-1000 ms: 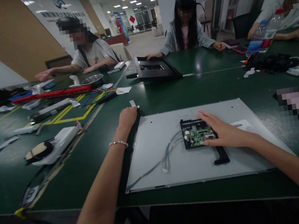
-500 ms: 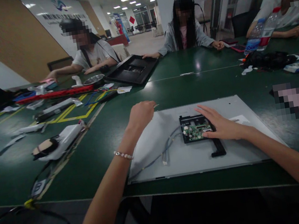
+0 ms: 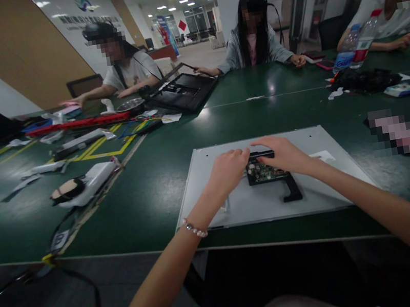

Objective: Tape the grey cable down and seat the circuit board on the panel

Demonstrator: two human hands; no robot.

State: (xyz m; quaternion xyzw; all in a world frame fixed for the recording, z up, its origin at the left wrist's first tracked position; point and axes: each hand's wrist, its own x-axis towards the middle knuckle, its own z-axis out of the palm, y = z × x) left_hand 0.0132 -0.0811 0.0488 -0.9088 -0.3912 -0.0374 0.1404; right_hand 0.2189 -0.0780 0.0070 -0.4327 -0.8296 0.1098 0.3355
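Note:
A grey metal panel (image 3: 314, 193) lies flat on the green table in front of me. A small green circuit board (image 3: 264, 171) in a black frame sits on its middle, with a black bracket (image 3: 292, 191) running down from it. My left hand (image 3: 229, 170) is curled closed at the board's left edge; what it holds, if anything, is hidden. My right hand (image 3: 283, 154) lies over the board's upper edge, its fingers stretched out to the left on the black frame. Thin grey cables (image 3: 224, 205) show below my left wrist.
A person across the table handles a black monitor cover (image 3: 183, 92). A white device (image 3: 85, 185) and loose cables lie to the left, a red strip (image 3: 79, 124) behind them. Water bottles (image 3: 347, 48) and a black heap (image 3: 365, 81) are at the far right. The table's front edge (image 3: 127, 251) is close.
My left hand came from the panel's far left corner, closed, to the board's left side. My right hand slid from the board's face to its upper edge. The black cover across the table was turned.

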